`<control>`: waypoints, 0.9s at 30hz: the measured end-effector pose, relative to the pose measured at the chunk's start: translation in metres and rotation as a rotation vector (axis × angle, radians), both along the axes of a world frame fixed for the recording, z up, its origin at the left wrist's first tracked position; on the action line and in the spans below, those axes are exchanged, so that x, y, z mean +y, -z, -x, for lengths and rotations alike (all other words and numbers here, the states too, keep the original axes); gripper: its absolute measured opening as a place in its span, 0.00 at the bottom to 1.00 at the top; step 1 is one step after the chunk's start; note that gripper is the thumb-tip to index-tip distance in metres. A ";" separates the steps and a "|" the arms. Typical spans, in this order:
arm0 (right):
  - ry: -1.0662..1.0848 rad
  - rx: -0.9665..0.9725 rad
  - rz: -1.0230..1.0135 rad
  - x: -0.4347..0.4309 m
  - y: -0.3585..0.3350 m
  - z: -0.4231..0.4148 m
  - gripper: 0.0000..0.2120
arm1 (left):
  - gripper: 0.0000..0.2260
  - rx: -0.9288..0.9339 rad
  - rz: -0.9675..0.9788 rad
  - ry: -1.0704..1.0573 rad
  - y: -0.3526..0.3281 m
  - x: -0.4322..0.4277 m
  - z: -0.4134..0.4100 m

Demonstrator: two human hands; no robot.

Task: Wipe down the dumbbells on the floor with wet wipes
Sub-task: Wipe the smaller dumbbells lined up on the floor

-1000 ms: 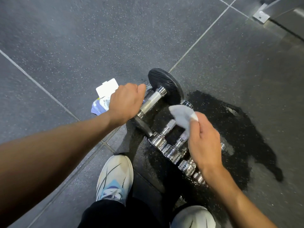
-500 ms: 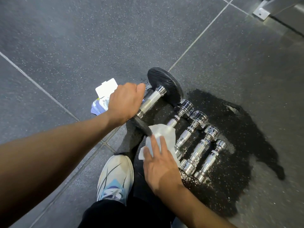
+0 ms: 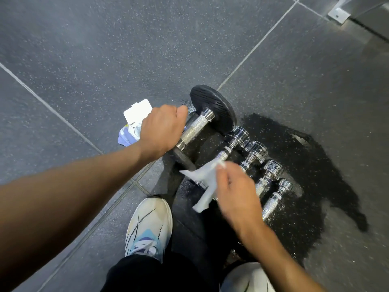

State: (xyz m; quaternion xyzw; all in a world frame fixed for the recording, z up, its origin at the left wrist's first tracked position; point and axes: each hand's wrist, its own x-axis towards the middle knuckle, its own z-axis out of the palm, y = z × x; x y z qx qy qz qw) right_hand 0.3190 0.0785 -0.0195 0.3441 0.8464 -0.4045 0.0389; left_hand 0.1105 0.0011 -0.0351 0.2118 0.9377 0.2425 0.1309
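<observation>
Left hand (image 3: 161,129) grips the black dumbbell (image 3: 197,127) steady; right hand (image 3: 235,192) pinches the wipe (image 3: 205,182) (blurred) — best to wrap it round the handle.

Floor (image 3: 105,49): dark speckled tiles, pale seams (image 3: 259,43). Wet patch (image 3: 315,165) lies right of the grip of the left hand (image 3: 160,129); metal bracket (image 3: 337,14) far beyond.

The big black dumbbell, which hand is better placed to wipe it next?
Right. The right hand holds the wet wipe close to the black dumbbell, by its near plate, while the left hand grips its handle, likely steadying it, and holds no wipe.
</observation>
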 end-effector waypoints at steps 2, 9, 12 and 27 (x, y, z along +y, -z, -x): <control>0.192 0.076 -0.006 0.023 -0.011 0.005 0.16 | 0.19 -0.007 -0.014 -0.005 -0.002 -0.001 -0.002; -0.093 0.074 -0.229 0.032 0.010 0.012 0.17 | 0.20 -0.012 -0.035 -0.006 -0.005 -0.001 -0.002; -0.455 -0.211 -0.264 0.001 0.037 0.010 0.25 | 0.20 -0.009 -0.025 -0.004 -0.006 0.000 -0.003; -0.521 -0.108 -0.443 -0.005 0.079 0.016 0.23 | 0.19 0.033 -0.010 0.056 -0.001 -0.001 -0.001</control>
